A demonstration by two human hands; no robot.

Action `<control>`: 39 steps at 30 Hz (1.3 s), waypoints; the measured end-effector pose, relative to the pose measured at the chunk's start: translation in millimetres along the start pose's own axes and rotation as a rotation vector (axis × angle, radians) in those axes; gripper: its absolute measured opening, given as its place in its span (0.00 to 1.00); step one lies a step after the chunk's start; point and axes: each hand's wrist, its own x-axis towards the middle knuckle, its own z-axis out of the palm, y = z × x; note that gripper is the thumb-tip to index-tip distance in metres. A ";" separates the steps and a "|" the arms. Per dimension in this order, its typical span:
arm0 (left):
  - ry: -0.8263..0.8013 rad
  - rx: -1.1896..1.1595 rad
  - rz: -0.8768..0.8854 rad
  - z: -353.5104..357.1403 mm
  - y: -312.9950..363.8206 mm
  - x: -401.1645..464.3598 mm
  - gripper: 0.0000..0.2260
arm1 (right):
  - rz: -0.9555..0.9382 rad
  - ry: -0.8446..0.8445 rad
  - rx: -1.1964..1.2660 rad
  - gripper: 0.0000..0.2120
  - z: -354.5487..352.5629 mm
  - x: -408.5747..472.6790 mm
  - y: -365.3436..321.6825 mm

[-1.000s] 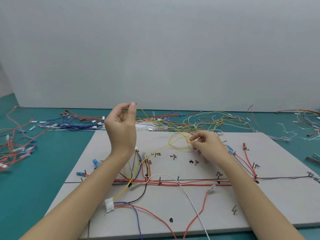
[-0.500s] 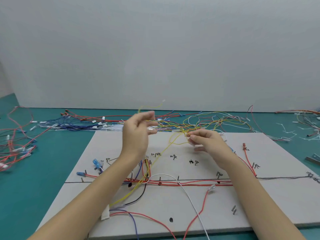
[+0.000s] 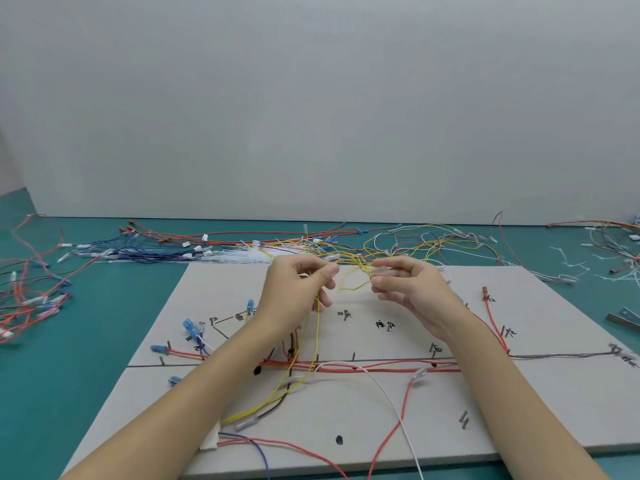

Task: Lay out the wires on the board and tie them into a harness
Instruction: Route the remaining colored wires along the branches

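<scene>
Bare board (image 3: 519,403) lies near right; loose wire piles (image 3: 398,244) crowd its far edge.

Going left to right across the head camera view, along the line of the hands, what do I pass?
Tangle of red and black wires on the teal table → blue crimp connector on the grey board → left hand → thin yellow wire → right hand → red wire with red terminal → metal bracket.

Two bare forearms and hands

The left hand (image 3: 294,292) and right hand (image 3: 412,289) wear no gloves, rings or watch; no sleeves reach the forearms.
</scene>
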 end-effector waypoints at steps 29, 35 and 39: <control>0.531 -0.507 0.607 -26.0 77.4 -21.3 0.07 | -0.044 0.421 -1.046 0.10 0.4 16.3 12.9; 0.514 -0.513 0.617 -21.4 75.0 -25.5 0.08 | -0.300 0.164 -0.946 0.05 13.9 16.0 7.2; 0.482 -0.485 0.580 -19.2 68.8 -23.8 0.07 | -0.223 0.037 -0.609 0.12 20.0 6.4 -1.2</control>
